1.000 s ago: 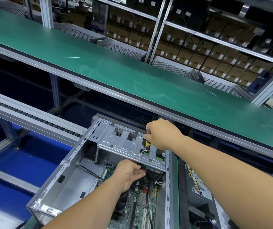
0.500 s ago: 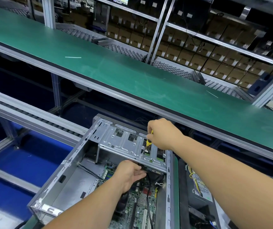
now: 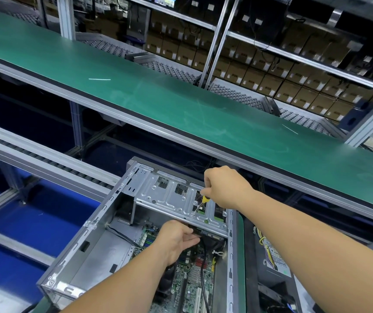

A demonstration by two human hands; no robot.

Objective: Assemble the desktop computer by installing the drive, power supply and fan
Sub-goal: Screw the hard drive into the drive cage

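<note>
Gripping yellow-collared screwdriver (image 3: 200, 203), right hand (image 3: 225, 188), silver perforated drive cage (image 3: 169, 197)

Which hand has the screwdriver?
The right hand, up on the drive cage, grips the yellow-handled screwdriver; the left hand reaches under the cage.

Computer case (image 3: 86, 249) below conveyor belt (image 3: 181, 105), drive cage (image 3: 172, 199) inside, shelves (image 3: 271, 53) behind

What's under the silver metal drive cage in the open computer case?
Under the silver metal drive cage, the left hand reaches a dark part, mostly hidden; the green motherboard lies lower.
</note>
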